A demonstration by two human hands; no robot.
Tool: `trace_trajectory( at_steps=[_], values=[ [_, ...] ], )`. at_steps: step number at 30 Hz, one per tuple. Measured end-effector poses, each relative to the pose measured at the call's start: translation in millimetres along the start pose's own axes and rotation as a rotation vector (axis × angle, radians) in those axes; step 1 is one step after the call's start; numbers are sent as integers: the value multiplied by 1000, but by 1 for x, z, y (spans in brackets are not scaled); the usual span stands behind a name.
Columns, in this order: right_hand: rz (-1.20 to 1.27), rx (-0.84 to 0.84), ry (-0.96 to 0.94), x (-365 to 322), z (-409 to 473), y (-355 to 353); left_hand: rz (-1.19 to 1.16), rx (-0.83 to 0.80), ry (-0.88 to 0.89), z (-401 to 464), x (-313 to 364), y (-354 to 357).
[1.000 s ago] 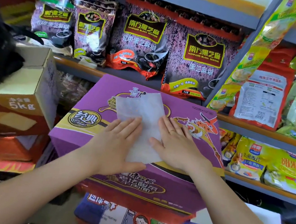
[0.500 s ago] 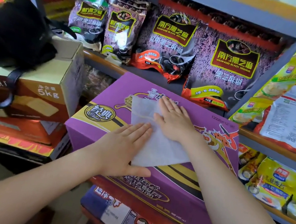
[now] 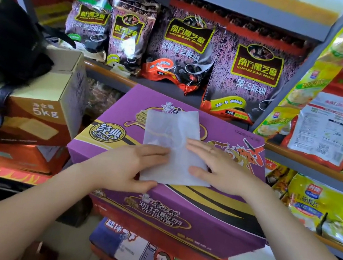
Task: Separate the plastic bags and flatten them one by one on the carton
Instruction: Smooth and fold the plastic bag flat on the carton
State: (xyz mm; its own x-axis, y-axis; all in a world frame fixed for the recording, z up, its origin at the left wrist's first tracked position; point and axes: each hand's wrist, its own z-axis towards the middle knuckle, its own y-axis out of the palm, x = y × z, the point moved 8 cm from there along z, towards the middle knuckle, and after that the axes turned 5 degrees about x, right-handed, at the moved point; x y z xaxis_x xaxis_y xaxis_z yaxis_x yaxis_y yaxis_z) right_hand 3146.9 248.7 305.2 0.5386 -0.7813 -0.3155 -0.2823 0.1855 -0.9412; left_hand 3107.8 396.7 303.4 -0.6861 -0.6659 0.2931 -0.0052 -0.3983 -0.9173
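two hands: both lie flat, palms down, on one sheet of plastic on top of a carton
left hand (image 3: 132, 164): fingers straight and together, pressing the near left part of the plastic bag; thumb spread along the bag's near edge; nothing is gripped
right hand (image 3: 220, 168): fingers straight, pressing the bag's right side; a ring shows on one finger; grip open, holding nothing
plastic bag (image 3: 172, 134): a thin, whitish, see-through rectangle lying flat on the carton's top face, slightly tilted, its far end bare between and beyond the hands, its near edge at the carton's front rim
purple carton (image 3: 209, 211): purple with gold and black bands; an oval badge at the left reads "经典 classic"; small print "122" near the far right corner; large gold chinese characters on the front face are blurred
lower carton (image 3: 126, 245): under the purple one, with a cartoon figure printed on it
brown carton (image 3: 41, 117): to the left, marked "5kg"
black bag (image 3: 7, 43): sits on the brown carton, its strap hanging down the front
sesame packs (image 3: 254, 75): standing on the shelf behind the carton, labelled "南方黑芝麻 nanfang black sesame" and "黑芝麻糊"
yellow packs (image 3: 319, 207): on the lower shelf at the right, lettering too blurred to read
red and white pack (image 3: 326, 130): on the right shelf, back panel of fine print, unreadable
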Motion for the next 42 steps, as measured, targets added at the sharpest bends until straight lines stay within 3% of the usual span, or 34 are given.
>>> trace_trajectory(
  at_steps=[7, 10, 13, 20, 24, 28, 31, 35, 39, 42],
  values=[
    [87, -5, 21, 0, -10, 1, 8, -74, 21, 4, 3, -10],
    [172, -30, 28, -1, -18, 2, -100, 53, -30, 1, -3, -14],
    [354, -11, 101, 5, -25, -3, -329, 206, -191, -7, -14, -21],
    [437, 379, 219, 1, -17, -14, -553, 415, -412, -15, -17, -29],
    [448, 456, 339, 1, -9, -14, -574, 472, -645, -13, -40, -23],
    [212, 498, 441, 3, 4, -19, -456, 464, -730, -9, -47, -24],
    [95, 505, 548, 10, 14, -18, -323, 466, -702, -5, -49, -30],
    [-19, 463, 644, 15, 26, -18, 65, 354, -663, 5, -48, -36],
    [-84, 420, 680, 15, 33, -20, 365, 355, -267, 21, -21, -32],
    [-107, 399, 697, 15, 35, -20, 381, 193, -55, 28, -14, -15]
  ],
)
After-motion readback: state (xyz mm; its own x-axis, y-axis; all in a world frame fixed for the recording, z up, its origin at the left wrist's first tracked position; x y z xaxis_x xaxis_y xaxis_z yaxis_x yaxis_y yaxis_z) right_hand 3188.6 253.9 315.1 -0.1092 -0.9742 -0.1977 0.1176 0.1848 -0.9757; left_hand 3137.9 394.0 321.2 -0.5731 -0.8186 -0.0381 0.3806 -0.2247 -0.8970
